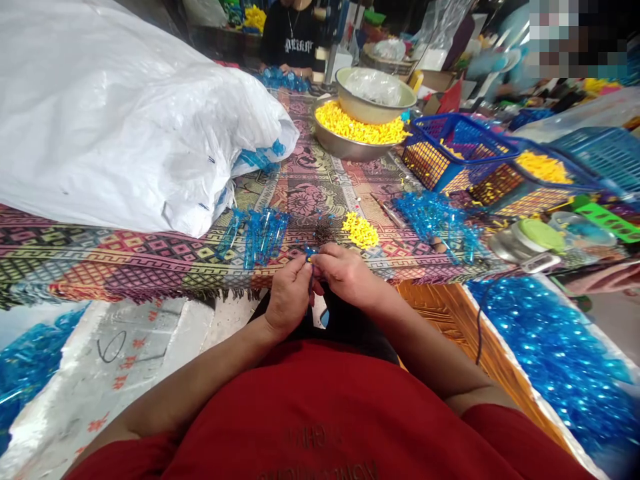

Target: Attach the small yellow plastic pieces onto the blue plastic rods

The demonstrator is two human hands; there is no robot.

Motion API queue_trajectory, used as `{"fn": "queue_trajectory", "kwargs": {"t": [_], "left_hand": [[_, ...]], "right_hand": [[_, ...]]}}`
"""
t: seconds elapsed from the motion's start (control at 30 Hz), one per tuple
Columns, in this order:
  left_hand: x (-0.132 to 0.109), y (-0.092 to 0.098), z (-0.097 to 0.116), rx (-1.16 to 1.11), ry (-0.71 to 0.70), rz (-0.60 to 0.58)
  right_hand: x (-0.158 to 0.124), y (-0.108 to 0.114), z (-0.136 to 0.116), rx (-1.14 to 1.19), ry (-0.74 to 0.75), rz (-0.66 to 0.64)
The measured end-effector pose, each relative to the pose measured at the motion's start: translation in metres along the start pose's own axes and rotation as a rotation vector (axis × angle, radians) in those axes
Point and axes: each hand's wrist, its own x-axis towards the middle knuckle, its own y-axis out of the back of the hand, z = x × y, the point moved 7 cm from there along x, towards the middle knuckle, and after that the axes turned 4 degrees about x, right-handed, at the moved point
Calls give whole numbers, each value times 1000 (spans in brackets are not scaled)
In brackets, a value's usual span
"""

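Note:
At the table's near edge, my left hand point(289, 297) and my right hand point(345, 273) meet, fingers closed. Between them is a small translucent blue plastic piece point(311, 252) with a tiny yellow part on it; fingers hide most of it. Just beyond lies a small heap of yellow plastic pieces point(361, 231), beside a scatter of tiny dark parts point(324, 229). Left of these, several clear blue plastic pieces point(265, 237) lie in a row. A larger pile of blue plastic parts point(433, 217) is off to the right.
A big white plastic bag point(125, 113) covers the table's left. Further back stand a metal basin point(345, 143) of yellow pieces, a bowl on it, and blue baskets point(435, 153). Foam boxes of blue parts point(545, 347) flank me. Across the table is another person point(293, 40).

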Motion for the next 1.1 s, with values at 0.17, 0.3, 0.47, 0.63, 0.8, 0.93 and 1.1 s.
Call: {"fn": "queue_trajectory", "kwargs": {"t": [0.17,0.3,0.47,0.63,0.8,0.93,1.1], "left_hand": [[2,0,6,15,43,-7],[9,-1,11,86,140,-94],[13,-2,11,89,186,-121],[11,-4,10,38,193,-124],[7,-7,11,43,166,-140],[4,-6,8,45,178,-138],[7,-3,9,76,150,-120]], "right_hand": [[3,2,2,43,-9,-22],[0,6,4,94,11,-28],[-6,12,13,255,-34,101],[-11,21,25,338,-149,258],[-11,19,25,339,-125,215],[-10,18,25,350,-110,187],[-11,25,18,299,-94,240]]}}
